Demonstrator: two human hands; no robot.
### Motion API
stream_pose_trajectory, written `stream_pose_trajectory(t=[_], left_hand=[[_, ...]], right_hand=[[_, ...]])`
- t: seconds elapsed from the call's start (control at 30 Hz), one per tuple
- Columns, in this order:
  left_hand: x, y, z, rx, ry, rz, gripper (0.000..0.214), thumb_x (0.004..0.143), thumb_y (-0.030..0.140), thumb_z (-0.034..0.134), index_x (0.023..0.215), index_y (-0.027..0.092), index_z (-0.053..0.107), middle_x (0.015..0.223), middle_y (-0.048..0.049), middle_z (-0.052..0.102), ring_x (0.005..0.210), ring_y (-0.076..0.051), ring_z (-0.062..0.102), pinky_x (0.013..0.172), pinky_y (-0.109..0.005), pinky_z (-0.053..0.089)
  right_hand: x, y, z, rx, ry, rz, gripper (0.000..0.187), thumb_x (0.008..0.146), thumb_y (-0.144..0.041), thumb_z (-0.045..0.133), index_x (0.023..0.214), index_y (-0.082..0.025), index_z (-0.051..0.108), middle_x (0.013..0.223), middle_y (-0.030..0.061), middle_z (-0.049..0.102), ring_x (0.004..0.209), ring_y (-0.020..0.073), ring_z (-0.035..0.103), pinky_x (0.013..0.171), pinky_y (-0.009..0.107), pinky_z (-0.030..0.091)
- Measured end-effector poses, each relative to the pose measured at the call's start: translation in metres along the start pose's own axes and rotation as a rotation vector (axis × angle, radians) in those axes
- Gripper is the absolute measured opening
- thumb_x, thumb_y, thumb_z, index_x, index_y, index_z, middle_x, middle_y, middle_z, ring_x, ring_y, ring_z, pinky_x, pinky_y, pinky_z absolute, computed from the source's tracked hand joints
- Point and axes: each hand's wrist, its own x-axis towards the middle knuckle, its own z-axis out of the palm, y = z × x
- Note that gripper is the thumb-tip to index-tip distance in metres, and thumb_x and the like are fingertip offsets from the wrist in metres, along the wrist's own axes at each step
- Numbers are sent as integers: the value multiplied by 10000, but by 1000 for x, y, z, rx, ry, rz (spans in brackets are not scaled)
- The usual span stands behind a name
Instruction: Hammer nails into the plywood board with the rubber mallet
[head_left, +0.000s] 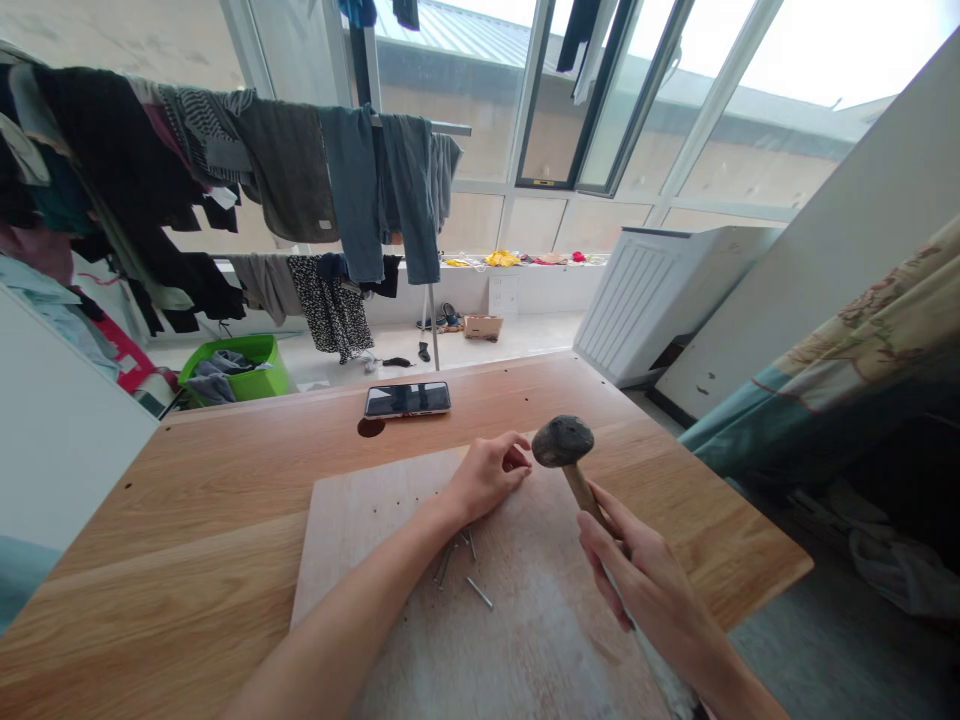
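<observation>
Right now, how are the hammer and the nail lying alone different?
The hammer is big; the nail is thin and small. The hammer has a dark, chunky head; the nail looks silvery. The hammer is held up in the right hand; the nail lies on the board.

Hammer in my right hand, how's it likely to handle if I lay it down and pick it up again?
The hammer will probably feel top-heavy, since its bulky head sits on a slimmer handle. That handle looks straight and wooden, so it should stay stiff. Laid down, it may rock a little, as the head looks rounded.
</observation>
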Motion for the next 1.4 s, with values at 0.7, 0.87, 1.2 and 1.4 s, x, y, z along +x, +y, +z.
stream_pose_trajectory(t=[0.7, 0.87, 1.2, 1.4], left_hand=[[-1, 11, -14, 184, -67, 14, 266, 842, 199, 688, 1099, 135, 666, 908, -55, 743, 768, -161, 681, 719, -258, 544], [-32, 55, -47, 799, -298, -49, 106, 802, 265, 654, 789, 160, 662, 809, -67, 690, 743, -222, 639, 649, -313, 473], [-75, 79, -29, 1153, -460, -34, 175, 835, 221, 570, 907, 121, 694, 967, -147, 696, 929, -305, 655, 840, -432, 491], [-79, 83, -29, 1078, -499, -26, 202, 835, 117, 550, 1015, 147, 637, 962, -119, 702, 910, -293, 673, 814, -408, 497]], right_hand=[[-6, 17, 13, 38, 58, 29, 693, 960, -563, 520, 1513, -150, 459, 503, -109, 440, 316, 86, 389, 305, 182, 344], [-7, 29, 12, 132, 41, 109, 754, 911, -577, 584, 1524, -165, 434, 558, -107, 463, 303, 76, 365, 267, 188, 355], [-4, 36, 12, 152, -16, 135, 726, 937, -553, 572, 1552, -220, 378, 616, -89, 503, 327, 78, 390, 276, 186, 377], [-5, 35, 12, 143, -35, 143, 658, 961, -536, 541, 1513, -196, 428, 576, -82, 503, 328, 95, 395, 278, 192, 368]])
